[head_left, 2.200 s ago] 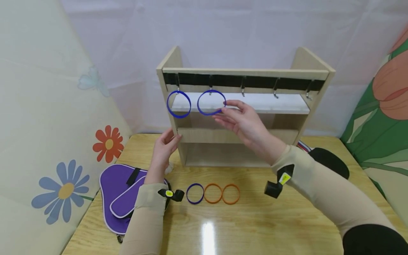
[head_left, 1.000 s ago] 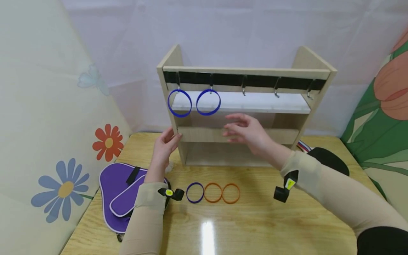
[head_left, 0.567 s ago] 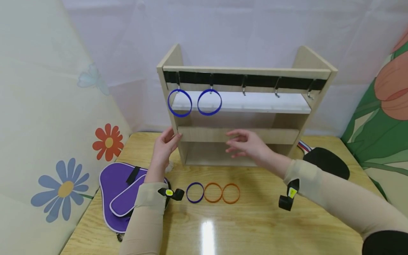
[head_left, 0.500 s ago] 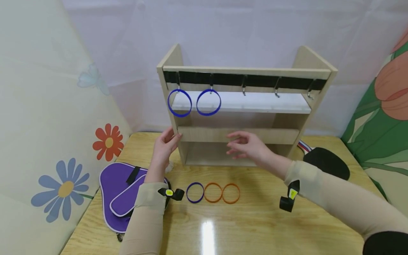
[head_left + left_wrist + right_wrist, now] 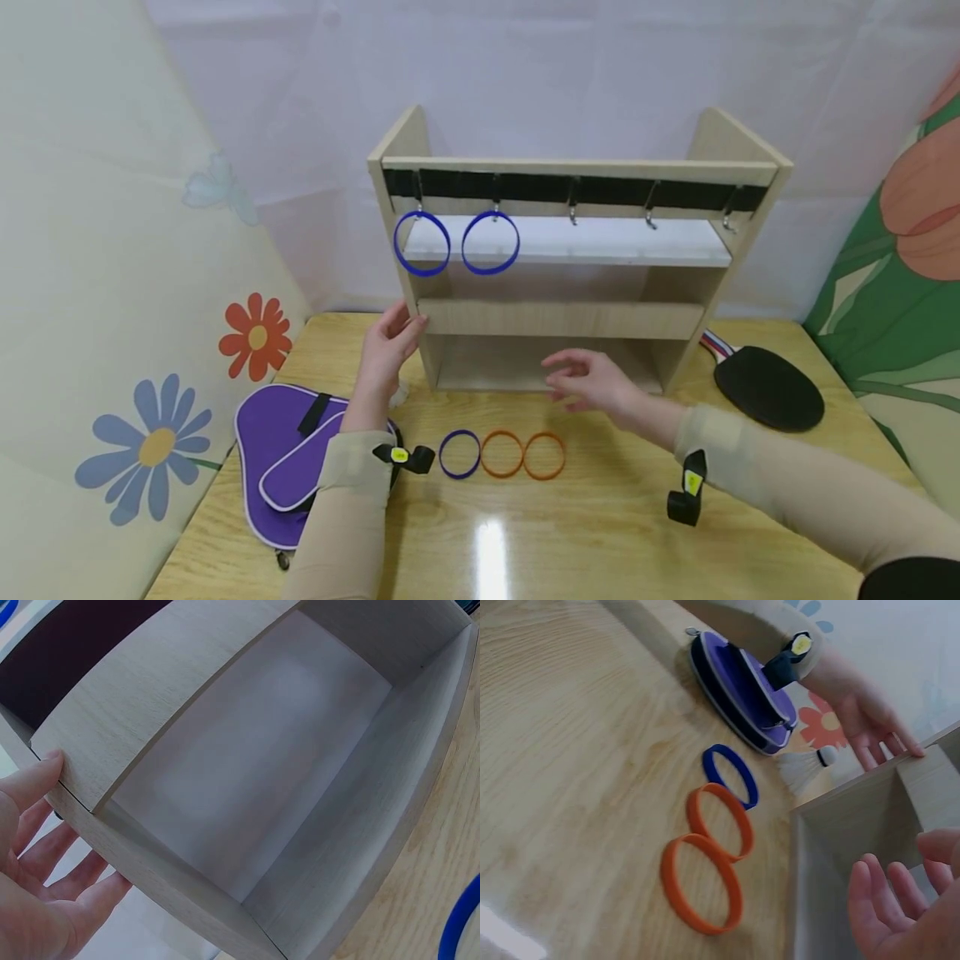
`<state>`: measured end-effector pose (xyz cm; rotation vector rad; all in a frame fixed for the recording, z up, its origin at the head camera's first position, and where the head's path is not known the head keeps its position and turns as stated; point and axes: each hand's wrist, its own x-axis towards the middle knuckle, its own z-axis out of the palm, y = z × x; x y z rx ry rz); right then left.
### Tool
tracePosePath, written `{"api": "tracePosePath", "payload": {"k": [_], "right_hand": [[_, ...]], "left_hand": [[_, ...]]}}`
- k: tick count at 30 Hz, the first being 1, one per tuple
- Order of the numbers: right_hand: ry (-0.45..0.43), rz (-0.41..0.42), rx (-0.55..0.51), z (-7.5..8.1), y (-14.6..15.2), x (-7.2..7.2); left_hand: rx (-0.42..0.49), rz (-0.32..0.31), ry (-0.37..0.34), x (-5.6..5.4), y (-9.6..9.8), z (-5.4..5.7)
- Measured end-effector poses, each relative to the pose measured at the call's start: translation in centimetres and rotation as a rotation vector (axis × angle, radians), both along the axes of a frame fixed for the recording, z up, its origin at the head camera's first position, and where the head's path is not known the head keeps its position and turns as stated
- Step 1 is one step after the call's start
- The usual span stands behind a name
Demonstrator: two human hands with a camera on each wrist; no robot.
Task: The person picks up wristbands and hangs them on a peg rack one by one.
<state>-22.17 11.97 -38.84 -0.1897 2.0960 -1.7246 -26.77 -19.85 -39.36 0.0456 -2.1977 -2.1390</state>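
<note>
My left hand (image 5: pixel 385 346) holds the left side panel of a small wooden shelf (image 5: pixel 558 319); in the left wrist view its thumb lies on the front and its fingers along the outside. Two blue silicone wristbands hang from the two leftmost hooks: an outer blue wristband (image 5: pixel 424 273) and an inner blue wristband (image 5: pixel 489 271). My right hand (image 5: pixel 591 380) hovers before the shelf's bottom compartment, empty, fingers loosely bent. Below it on the table lie, in a row, a blue wristband (image 5: pixel 459 477), a middle orange wristband (image 5: pixel 502 476) and a right orange wristband (image 5: pixel 667 881).
Three bare hooks, among them a middle hook (image 5: pixel 573 218), line the black strip to the right. A purple paddle case (image 5: pixel 262 425) lies left, partly under my left arm. A shuttlecock (image 5: pixel 802 766) sits between it and the shelf. A black table tennis paddle (image 5: pixel 768 389) lies right.
My right hand has let go of the inner blue wristband, which now hangs on the second hook, and has come down toward the table. My left hand has stayed in place.
</note>
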Motion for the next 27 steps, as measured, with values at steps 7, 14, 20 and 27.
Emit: {"api": "tracePosePath", "payload": {"k": [7,14,20,27], "right_hand": [[-0.003,0.021,-0.005,-2.3,0.3,0.7],[0.005,0.015,0.005,-3.6,0.5,0.8],[-0.012,-0.005,0.002,-4.3,0.8,0.9],[-0.028,0.012,0.002,-5.5,1.1,1.0]], "left_hand": [[0.006,0.0,0.013,0.1,0.1,-0.1],[0.006,0.0,0.009,0.0,0.0,-0.2],[0.001,0.001,0.009,0.0,0.0,-0.2],[-0.001,0.0,0.014,0.0,0.0,-0.4]]}}
